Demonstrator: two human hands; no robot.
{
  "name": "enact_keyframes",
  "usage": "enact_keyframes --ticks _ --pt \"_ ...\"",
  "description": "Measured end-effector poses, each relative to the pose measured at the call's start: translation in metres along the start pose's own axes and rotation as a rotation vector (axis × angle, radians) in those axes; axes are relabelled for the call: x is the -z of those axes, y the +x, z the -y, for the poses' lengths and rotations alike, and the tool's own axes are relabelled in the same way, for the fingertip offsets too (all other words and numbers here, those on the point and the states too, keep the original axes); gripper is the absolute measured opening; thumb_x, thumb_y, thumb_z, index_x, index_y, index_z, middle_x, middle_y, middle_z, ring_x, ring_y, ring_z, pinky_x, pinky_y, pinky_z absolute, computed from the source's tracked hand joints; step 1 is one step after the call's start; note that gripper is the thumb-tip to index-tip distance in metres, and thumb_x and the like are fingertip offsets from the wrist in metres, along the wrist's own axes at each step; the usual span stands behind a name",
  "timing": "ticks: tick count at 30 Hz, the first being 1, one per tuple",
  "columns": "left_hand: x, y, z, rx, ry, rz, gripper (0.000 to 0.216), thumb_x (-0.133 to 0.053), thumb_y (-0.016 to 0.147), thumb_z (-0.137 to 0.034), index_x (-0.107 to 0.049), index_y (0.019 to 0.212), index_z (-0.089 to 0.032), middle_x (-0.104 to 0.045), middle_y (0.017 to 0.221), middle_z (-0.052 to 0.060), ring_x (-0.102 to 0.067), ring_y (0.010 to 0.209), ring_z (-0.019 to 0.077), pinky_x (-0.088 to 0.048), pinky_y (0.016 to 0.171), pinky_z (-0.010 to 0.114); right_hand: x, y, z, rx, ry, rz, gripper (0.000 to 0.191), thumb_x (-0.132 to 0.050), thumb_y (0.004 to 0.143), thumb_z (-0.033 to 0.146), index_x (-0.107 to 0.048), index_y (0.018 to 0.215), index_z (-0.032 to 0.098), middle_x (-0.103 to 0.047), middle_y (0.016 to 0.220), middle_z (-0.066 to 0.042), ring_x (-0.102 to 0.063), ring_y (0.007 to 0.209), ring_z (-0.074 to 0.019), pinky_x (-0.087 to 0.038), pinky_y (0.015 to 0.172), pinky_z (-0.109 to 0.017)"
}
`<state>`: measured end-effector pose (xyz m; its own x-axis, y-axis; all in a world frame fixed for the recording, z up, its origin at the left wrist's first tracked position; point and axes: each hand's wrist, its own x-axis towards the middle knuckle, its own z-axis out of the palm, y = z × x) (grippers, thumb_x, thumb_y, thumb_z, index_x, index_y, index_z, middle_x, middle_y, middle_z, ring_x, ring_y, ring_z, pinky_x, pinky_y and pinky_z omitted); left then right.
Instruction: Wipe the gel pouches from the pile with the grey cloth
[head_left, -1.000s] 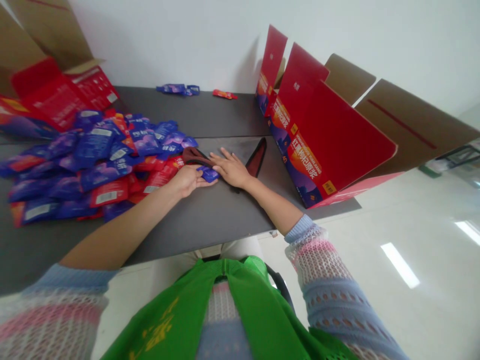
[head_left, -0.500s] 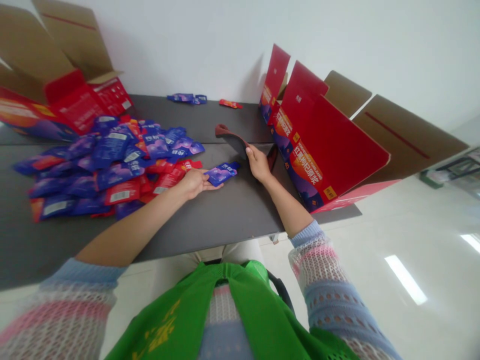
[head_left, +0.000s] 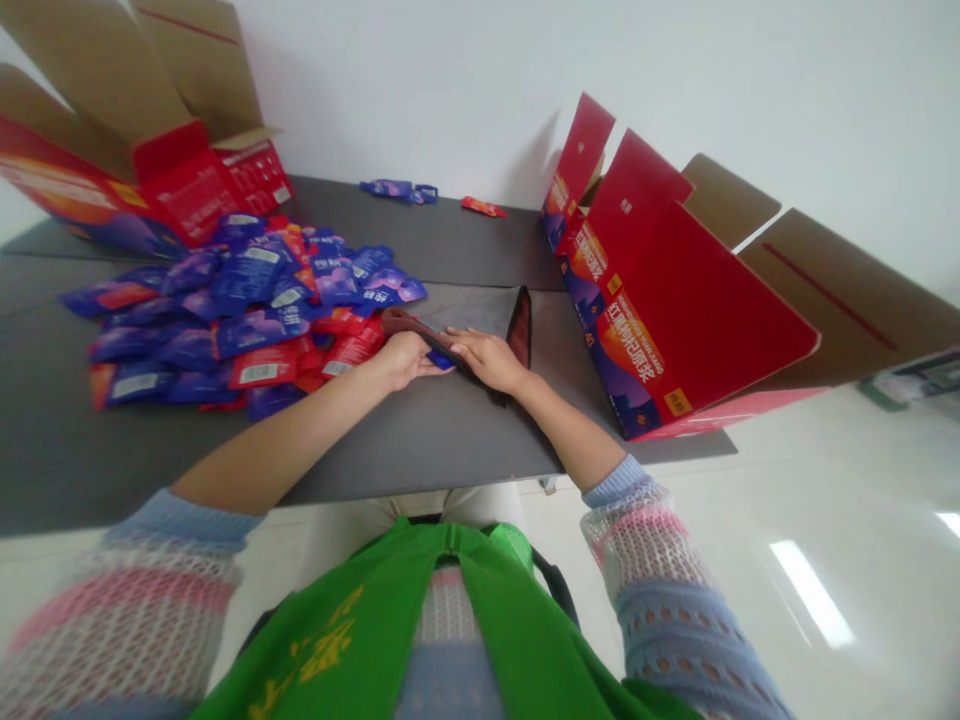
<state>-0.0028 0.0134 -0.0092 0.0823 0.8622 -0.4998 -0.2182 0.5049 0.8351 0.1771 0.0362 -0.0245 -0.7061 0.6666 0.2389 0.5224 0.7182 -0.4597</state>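
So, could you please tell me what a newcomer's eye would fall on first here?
Probably the tall red printed cartons with raised flaps at the right end of the grey table, and the heap of blue and red sachets on the left. Between them, the left hand holds a mostly hidden blue sachet, while the right hand lies on a dark brown cloth.
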Motion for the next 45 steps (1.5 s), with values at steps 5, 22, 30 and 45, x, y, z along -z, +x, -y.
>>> enact_keyframes --ticks 5,22,30,45 --pt "0.000 0.002 -0.003 0.005 -0.029 0.030 0.039 -0.040 0.082 -0.004 -0.072 0.104 -0.012 -0.078 0.088 0.013 -0.076 0.087 0.0244 -0.062 0.084 0.042 0.000 -0.002 0.009 0.082 0.056 0.092 0.047 -0.052 0.098 0.039 -0.053 0.144 0.028 -0.051 0.151 -0.007 -0.036 0.148 -0.0252 -0.021 0.122 -0.057" --pt "0.002 0.010 0.001 0.042 -0.009 -0.056 0.032 -0.041 0.081 0.006 -0.066 0.092 -0.011 -0.071 0.069 0.007 -0.069 0.060 0.0161 -0.061 0.076 0.034 0.065 -0.023 -0.009 -0.062 0.208 0.422 0.042 -0.048 0.078 0.005 -0.077 0.104 0.020 -0.078 0.098 0.002 -0.070 0.087 -0.0140 -0.048 0.083 -0.024" --pt "0.002 0.004 0.007 -0.084 0.041 0.015 0.034 -0.042 0.085 0.005 -0.067 0.105 -0.006 -0.075 0.081 0.013 -0.074 0.072 0.0204 -0.061 0.080 0.042 0.084 -0.035 -0.037 -0.412 -0.201 -0.320 0.039 -0.044 0.085 0.011 -0.075 0.106 0.024 -0.077 0.106 -0.002 -0.069 0.105 -0.0235 -0.051 0.094 -0.035" --pt "-0.003 0.005 0.013 -0.135 0.005 -0.041 0.033 -0.046 0.081 0.008 -0.070 0.098 -0.005 -0.075 0.080 0.014 -0.076 0.083 0.0264 -0.062 0.081 0.050 0.006 -0.007 -0.004 -0.347 -0.105 -0.158 0.051 -0.039 0.092 0.010 -0.056 0.140 0.017 -0.061 0.142 -0.009 -0.054 0.135 -0.0210 -0.037 0.117 -0.038"
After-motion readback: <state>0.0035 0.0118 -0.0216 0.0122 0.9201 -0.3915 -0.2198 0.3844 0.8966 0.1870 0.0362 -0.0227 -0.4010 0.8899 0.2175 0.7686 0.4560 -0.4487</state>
